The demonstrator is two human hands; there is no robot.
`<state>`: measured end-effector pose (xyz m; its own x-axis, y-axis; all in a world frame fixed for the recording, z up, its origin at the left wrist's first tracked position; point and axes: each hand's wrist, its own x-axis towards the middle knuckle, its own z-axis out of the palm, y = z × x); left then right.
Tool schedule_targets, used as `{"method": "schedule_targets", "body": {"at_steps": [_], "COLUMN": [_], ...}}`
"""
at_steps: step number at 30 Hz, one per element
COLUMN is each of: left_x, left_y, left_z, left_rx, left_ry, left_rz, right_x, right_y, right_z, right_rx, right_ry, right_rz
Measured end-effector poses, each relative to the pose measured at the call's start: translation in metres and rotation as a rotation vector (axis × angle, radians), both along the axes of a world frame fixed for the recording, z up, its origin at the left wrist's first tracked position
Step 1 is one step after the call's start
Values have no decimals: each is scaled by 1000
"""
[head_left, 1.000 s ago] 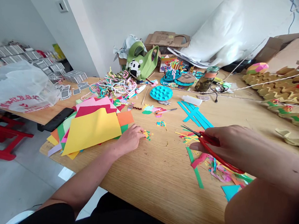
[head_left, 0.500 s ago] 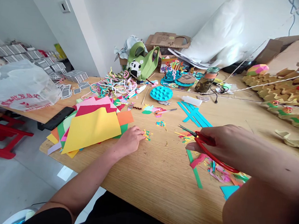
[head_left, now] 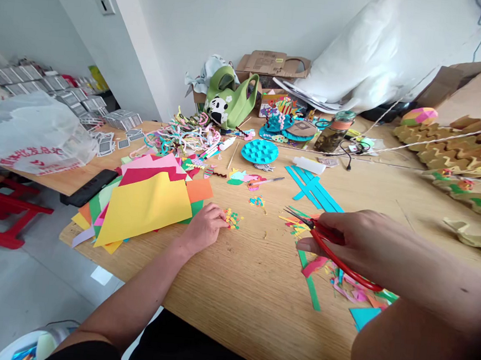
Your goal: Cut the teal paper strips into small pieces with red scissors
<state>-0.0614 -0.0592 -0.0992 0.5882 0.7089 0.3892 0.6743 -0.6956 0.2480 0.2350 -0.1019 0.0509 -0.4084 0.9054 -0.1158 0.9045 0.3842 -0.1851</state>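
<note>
My left hand point(head_left: 206, 225) rests on the table with its fingers curled together. Its fingertips are at the edge of a small heap of yellow, green and orange paper bits point(head_left: 233, 218); whether a bit is pinched in them is hidden. Red-handled scissors point(head_left: 338, 260) are in my right hand point(head_left: 356, 239), blades pointing left, almost closed. Below the blades lie thin yellow and red paper strips point(head_left: 295, 224). A green paper strip point(head_left: 312, 288) extends toward the table's front. Between the hands, farther back, is a smaller heap of blue and yellow bits point(head_left: 257, 202).
Left of my left hand is a stack of coloured paper point(head_left: 144, 211). Behind stand a blue scalloped dish point(head_left: 260, 152), blue paper strips point(head_left: 315, 188), a white bottle point(head_left: 309, 165) and a green panda bag point(head_left: 232, 99). Paper scraps point(head_left: 351, 286) lie beneath my right forearm; egg trays point(head_left: 455, 141) stand far right.
My left hand has drawn slightly left and toward me, showing more of the paper bits. The right hand with the scissors is a little lower in view; the view itself has shifted slightly.
</note>
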Motion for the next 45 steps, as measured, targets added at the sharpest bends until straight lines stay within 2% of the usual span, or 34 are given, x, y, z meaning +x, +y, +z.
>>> {"method": "schedule_targets", "body": {"at_steps": [6,10,19,22,24,28,32,36,42,45], "left_x": [-3,-4,-6,-10,-12,-17,-20,-20,-17,-17], "left_y": [0,1,5,7,9,11,10,8,4,3], "left_z": [0,1,-1,0,0,-3,-3,0,0,2], "left_rx": [-19,-4,-74,-95,-107,-123,-163,-178,-223,-227], "left_ry": [18,9,20,-38,-86,-139,-191,-214,-211,-218], "left_rz": [-4,67,101,131,119,125,148,136,136,162], "right_x": [-12,-24,-34,-43,-52,-73,-93,-103,-100,-96], "right_y": [10,21,28,30,35,46,50,47,44,39], "right_z": [-2,-5,-15,-19,-22,-33,-55,-74,-83,-87], "right_rx": [-87,-125,-87,-46,-61,-199,-346,-406,-349,-408], "right_ry": [59,47,40,152,309,550,481,382,444,499], "right_rz": [38,9,-51,-138,-197,-222,-180,-152,-191,-166]}}
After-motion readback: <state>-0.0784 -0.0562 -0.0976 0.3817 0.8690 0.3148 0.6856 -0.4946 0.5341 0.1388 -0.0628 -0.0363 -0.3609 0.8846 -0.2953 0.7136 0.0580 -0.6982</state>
